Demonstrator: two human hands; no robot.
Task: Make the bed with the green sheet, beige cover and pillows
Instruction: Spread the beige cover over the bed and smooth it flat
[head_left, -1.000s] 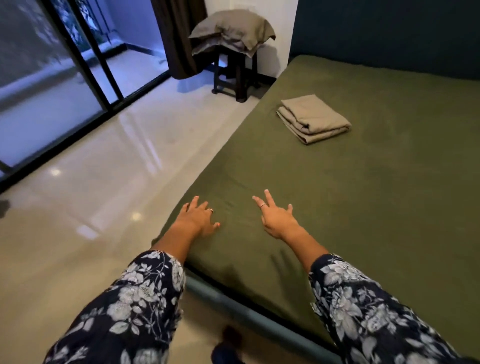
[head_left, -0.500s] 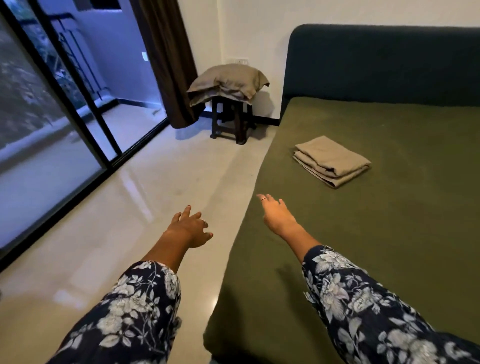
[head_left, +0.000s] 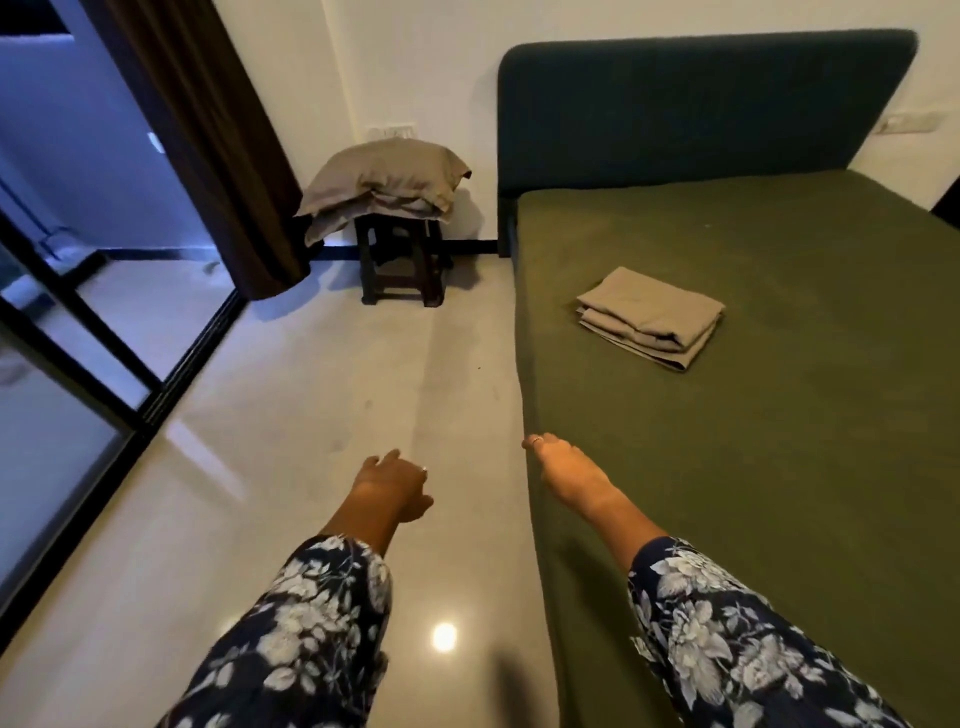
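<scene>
The green sheet (head_left: 769, 415) lies flat over the whole mattress. On it, towards the headboard, rests the folded beige cover (head_left: 649, 317). Two beige pillows (head_left: 384, 182) are stacked on a dark stool (head_left: 402, 260) left of the bed. My right hand (head_left: 563, 467) lies flat on the sheet at the bed's left edge, fingers together, holding nothing. My left hand (head_left: 395, 486) hovers over the floor beside the bed, fingers loosely apart and empty.
A dark blue headboard (head_left: 701, 104) stands against the white wall. Glossy floor (head_left: 311, 415) runs along the bed's left side. A brown curtain (head_left: 208, 130) and a glass sliding door (head_left: 78, 338) line the left.
My view has swung from the bed's foot corner to its left side. Both hands came off the corner; the left one is now over the floor, the right one on the bed's edge.
</scene>
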